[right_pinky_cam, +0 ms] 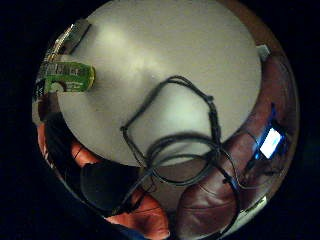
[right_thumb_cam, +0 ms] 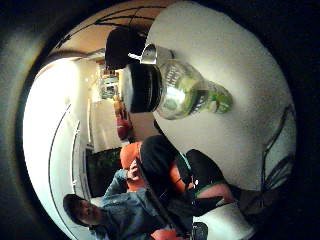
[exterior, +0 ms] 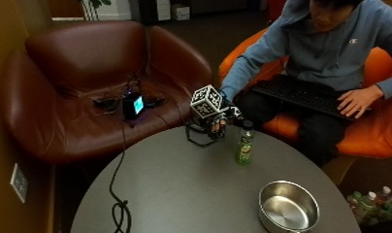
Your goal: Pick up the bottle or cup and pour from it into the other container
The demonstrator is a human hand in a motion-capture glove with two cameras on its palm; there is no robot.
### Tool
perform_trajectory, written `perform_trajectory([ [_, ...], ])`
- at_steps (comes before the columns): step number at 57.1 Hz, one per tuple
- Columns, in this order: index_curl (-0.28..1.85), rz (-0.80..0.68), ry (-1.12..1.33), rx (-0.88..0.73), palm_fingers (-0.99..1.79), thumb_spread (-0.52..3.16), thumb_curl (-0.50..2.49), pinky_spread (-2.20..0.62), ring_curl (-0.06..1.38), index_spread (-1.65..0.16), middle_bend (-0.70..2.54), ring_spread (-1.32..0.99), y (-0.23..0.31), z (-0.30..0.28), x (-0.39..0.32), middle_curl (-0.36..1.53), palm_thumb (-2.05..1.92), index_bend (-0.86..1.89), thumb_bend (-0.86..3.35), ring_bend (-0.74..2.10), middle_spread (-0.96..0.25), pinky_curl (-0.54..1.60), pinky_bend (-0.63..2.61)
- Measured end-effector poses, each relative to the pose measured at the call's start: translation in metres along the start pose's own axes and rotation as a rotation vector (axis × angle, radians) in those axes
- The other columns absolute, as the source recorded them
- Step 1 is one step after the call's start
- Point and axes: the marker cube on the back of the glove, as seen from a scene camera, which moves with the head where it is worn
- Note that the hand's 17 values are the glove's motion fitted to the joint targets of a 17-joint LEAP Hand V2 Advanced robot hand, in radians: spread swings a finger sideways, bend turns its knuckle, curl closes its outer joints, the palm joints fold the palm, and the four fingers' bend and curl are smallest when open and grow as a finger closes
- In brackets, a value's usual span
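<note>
A green-label bottle [exterior: 245, 146] stands on the round surface [exterior: 183, 194] – a shiny bowl [exterior: 288, 206] sits at its 5 o'clock. The gloved right hand [exterior: 217, 121] is beside the bottle – its fingers cannot be made out.

— What's under my gloved hand [exterior: 217, 121] right now?

— A clear, glossy plastic bottle [exterior: 245, 144] with a shiny green label and a matt black cap.

— And the table [exterior: 183, 194]?

— Smooth, matt grey top. At five o'clock on it sits a polished metal bowl [exterior: 288, 206], bright inside.

— At ten o'clock I see an armchair [exterior: 86, 82].

— Glossy brown leather, creased.
</note>
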Motion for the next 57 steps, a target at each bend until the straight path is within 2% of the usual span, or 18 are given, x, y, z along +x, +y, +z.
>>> perform_trajectory([
  [24, 0.14, -0.151, -0.429, -0.061, -0.06, 0.85, 0.34, 0.15, 0.3, -0.44, 0.18, -0.11, -0.032, 0.056, -0.01, 0.32, 0.63, 0.09, -0.04, 0.42, -0.19, 0.38, 0.54],
  [36, 0.16, -0.183, -0.61, -0.054, 0.0, 0.81, 0.36, 0.14, 0.3, -0.45, 0.18, -0.13, -0.057, 0.072, -0.034, 0.31, 0.72, 0.15, -0.01, 0.42, -0.2, 0.36, 0.52],
  [47, 0.24, -0.156, -0.61, -0.012, 0.37, 0.75, 0.4, 0.09, 0.28, -0.45, 0.33, -0.18, -0.066, 0.072, -0.038, 0.35, 0.89, 0.22, -0.01, 0.37, -0.23, 0.31, 0.35],
  [57, 0.34, -0.126, -0.646, 0.001, 0.79, 0.73, 0.44, 0.04, 0.26, -0.37, 0.5, -0.25, -0.076, 0.074, -0.04, 0.41, 0.99, 0.36, 0.0, 0.26, -0.22, 0.25, 0.11],
])
